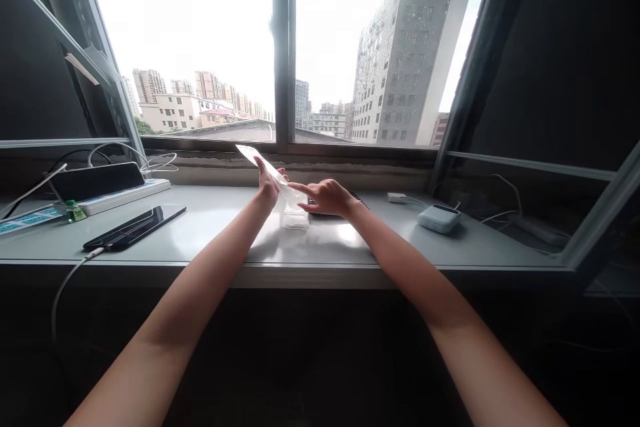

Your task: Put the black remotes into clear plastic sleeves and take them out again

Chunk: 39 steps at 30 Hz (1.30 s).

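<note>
My left hand [269, 185] is closed on a clear plastic bag [250, 153] and holds it tilted, its top end pointing up and to the left. The bag's lower end reaches a small clear container [295, 218] standing on the grey windowsill [225, 240]. My right hand [327, 197] is just right of the bag, its index finger stretched out and touching the bag's lower part. A dark object lies under the right hand, mostly hidden.
A black phone [133, 228] with a white cable lies at the left. Behind it are a white power strip [125, 195] and a dark device [97, 180]. A small pale blue box [439, 218] with cables sits at the right. The window frame rises behind.
</note>
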Available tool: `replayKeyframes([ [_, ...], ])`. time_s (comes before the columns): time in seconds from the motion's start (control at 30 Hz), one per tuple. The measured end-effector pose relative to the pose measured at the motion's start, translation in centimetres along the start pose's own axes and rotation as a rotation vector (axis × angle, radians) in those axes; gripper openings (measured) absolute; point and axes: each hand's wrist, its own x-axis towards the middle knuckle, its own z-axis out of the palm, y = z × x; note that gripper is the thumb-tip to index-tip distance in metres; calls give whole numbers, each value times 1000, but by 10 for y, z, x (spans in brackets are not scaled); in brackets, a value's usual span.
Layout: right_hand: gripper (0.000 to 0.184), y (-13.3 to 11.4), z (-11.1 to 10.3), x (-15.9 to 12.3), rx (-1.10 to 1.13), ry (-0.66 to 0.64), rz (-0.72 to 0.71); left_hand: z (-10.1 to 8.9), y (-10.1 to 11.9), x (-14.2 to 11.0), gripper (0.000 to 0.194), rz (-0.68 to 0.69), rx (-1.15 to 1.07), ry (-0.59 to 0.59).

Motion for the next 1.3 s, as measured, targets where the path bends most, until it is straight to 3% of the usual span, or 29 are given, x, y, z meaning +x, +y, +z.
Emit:
replayKeyframes([
  [0.1, 53, 13, 1, -4, 40, 23, 120, -9, 9, 6, 76, 12, 7, 64],
  [0.2, 40, 32, 9, -8, 60, 14, 462, -16, 17, 12, 76, -13, -30, 135],
  [0.27, 34, 47, 17, -13, 68, -93, 702, -18, 21, 14, 73, -33, -55, 155],
  [0.33, 35, 62, 23, -21, 114, -279, 898, -19, 23, 14, 71, -45, -59, 142],
  [0.47, 59, 88, 29, -42, 232, -491, 1069, -20, 26, 14, 65, -42, -36, 109],
  [0.6, 49, 97, 28, -49, 337, -606, 1103, -24, 25, 17, 57, -22, -31, 78],
  [0.73, 43, 91, 29, -43, 289, -579, 1069, -25, 22, 17, 55, 26, -9, 66],
  [0.87, 49, 87, 29, -40, 270, -558, 1052, -24, 22, 16, 58, 65, -21, 60],
  [1.0, 52, 89, 29, -43, 288, -529, 1102, -30, 27, 21, 60, 20, -83, 54],
  [1.1, 45, 92, 28, -46, 308, -459, 1160, -43, 34, 30, 67, -35, -105, 81],
  [1.17, 42, 94, 25, -47, 338, -376, 1186, -54, 39, 39, 70, -9, -157, 184],
  [1.3, 42, 90, 16, -41, 478, -178, 1092, -74, 44, 59, 73, 78, -203, 208],
])
